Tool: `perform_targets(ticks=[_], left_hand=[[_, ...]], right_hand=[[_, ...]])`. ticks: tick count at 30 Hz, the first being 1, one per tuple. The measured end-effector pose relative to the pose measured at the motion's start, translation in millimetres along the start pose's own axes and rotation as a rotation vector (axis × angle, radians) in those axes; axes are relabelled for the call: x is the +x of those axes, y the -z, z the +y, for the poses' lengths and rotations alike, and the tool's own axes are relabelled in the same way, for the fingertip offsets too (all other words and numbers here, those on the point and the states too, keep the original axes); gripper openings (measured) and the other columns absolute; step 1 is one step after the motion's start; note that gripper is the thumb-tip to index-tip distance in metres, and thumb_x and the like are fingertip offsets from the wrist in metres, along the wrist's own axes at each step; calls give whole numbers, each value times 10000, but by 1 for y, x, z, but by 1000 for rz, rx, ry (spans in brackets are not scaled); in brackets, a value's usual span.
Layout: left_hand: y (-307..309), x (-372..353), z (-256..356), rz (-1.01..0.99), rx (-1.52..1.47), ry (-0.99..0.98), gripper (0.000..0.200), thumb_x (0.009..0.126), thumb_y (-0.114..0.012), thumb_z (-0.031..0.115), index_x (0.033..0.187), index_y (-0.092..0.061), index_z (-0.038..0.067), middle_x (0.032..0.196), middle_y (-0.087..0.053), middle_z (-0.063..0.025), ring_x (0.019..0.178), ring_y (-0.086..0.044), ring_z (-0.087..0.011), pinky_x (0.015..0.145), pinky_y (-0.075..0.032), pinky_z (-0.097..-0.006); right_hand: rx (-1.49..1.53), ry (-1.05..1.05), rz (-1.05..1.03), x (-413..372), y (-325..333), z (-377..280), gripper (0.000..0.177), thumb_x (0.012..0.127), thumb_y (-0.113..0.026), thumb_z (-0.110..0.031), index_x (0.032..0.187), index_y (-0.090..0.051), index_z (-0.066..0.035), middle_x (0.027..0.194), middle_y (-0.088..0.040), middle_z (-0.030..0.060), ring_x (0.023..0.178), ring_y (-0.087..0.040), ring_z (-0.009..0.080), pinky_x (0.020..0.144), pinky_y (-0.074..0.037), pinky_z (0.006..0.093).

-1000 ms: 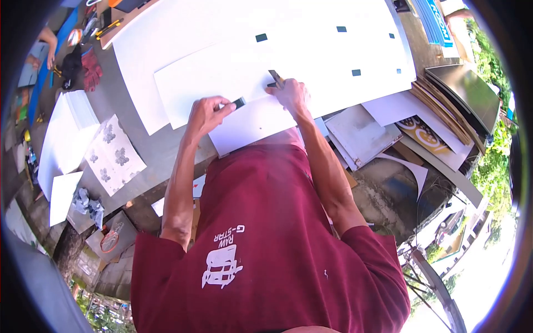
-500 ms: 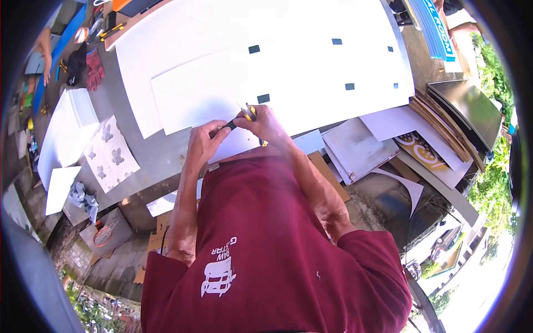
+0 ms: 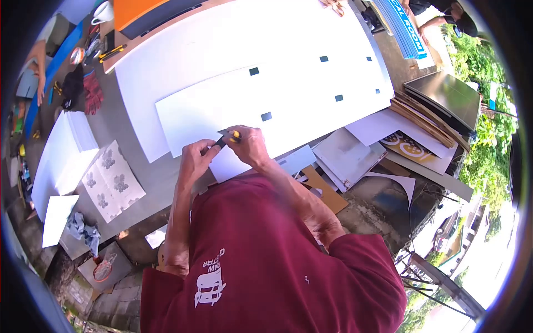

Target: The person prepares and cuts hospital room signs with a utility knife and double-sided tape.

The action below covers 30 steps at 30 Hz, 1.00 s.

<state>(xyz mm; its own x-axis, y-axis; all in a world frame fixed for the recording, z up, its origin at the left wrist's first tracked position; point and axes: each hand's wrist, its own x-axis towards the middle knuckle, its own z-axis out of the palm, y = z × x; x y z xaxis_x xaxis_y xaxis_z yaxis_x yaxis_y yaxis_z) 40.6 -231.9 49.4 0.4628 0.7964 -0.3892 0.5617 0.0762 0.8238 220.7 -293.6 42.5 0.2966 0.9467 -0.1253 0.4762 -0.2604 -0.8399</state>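
Close to my body, over the near edge of the white sheet [image 3: 194, 116], both of my hands meet. My right hand [image 3: 251, 149] is closed round a yellow-and-black utility knife [image 3: 236, 135], its tip pointing left. My left hand [image 3: 195, 160] pinches a small dark piece [image 3: 220, 142] right beside the knife; its exact kind is hard to make out. Several dark squares, one of them the near dark square [image 3: 266, 116], lie spaced out in two rows on the white sheet.
A larger white board [image 3: 139, 105] lies beneath. On the left are a red glove [image 3: 92, 92], stacked white sheets [image 3: 61, 161] and patterned paper [image 3: 114, 180]. Wooden strips [image 3: 422, 122] and panels lie at right. Another person's hand [image 3: 40, 77] shows far left; someone else is at top right.
My view has shifted, and the sheet appears turned slightly. The knife, previously upright in my right hand, now lies tilted left against the dark piece. A person has come into view at top right.
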Motion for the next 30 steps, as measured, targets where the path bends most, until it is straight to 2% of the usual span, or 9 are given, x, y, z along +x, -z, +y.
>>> perform_targets(ticks=[3,4,6,8,11,15,21,25,30], left_hand=[[27,-4,-22,35,54,-96,225,864,-740,216,970,-756,18,687,-692,-126,571,-627,-170,552,-472,-340],[39,-7,-24,0,54,-68,220,863,-736,208,969,-755,16,732,-712,-142,602,-652,-187,566,-485,-342],[58,-10,-34,7,-10,34,229,866,-738,226,972,-770,24,678,-697,-111,571,-640,-152,577,-501,-327],[73,-10,-52,18,-112,226,262,853,-756,248,997,-777,30,673,-702,-87,553,-637,-135,589,-514,-313],[97,-13,-66,46,-32,259,363,858,-789,301,1047,-763,-8,687,-706,-60,535,-599,-106,519,-482,-270],[134,-19,-66,116,-9,235,459,829,-814,387,1120,-761,36,707,-727,-98,543,-637,-131,578,-526,-302],[173,0,-73,-217,-288,82,376,873,-769,295,1131,-747,22,663,-693,-56,522,-609,-94,504,-483,-247],[193,28,-68,-219,-164,147,294,862,-746,249,1083,-768,56,636,-681,-47,491,-598,-83,482,-479,-232],[196,85,-63,8,316,154,215,799,-771,299,919,-805,123,696,-726,-62,619,-691,-188,622,-561,-328]], right_hand=[[16,-20,-25,2,-32,-5,198,833,-795,-143,984,-744,-26,867,-742,136,692,-700,243,648,-551,342],[101,12,-1,3,-41,-9,229,798,-815,-213,930,-741,-41,752,-708,159,663,-695,310,640,-551,386],[225,-26,-14,3,-57,-29,152,797,-807,-137,885,-749,-28,777,-714,104,674,-676,188,647,-530,321],[154,27,0,5,-77,-41,148,790,-812,-126,885,-757,-26,799,-697,93,706,-665,169,670,-518,300],[213,-81,-78,6,-98,-72,127,789,-803,-115,884,-767,-38,796,-683,73,709,-646,145,676,-504,300],[291,-77,-81,14,-109,-83,105,800,-790,-125,859,-760,-43,778,-681,39,682,-612,110,652,-489,294],[566,-256,-114,42,-100,-99,70,807,-795,-102,820,-760,-43,613,-605,-26,547,-498,38,493,-386,232],[477,-311,-110,68,-106,-101,80,796,-801,-110,818,-761,-44,621,-625,-5,543,-530,67,499,-411,238],[342,-352,-30,118,-139,-72,147,771,-814,-167,810,-766,-33,621,-629,7,554,-543,87,526,-441,274]])
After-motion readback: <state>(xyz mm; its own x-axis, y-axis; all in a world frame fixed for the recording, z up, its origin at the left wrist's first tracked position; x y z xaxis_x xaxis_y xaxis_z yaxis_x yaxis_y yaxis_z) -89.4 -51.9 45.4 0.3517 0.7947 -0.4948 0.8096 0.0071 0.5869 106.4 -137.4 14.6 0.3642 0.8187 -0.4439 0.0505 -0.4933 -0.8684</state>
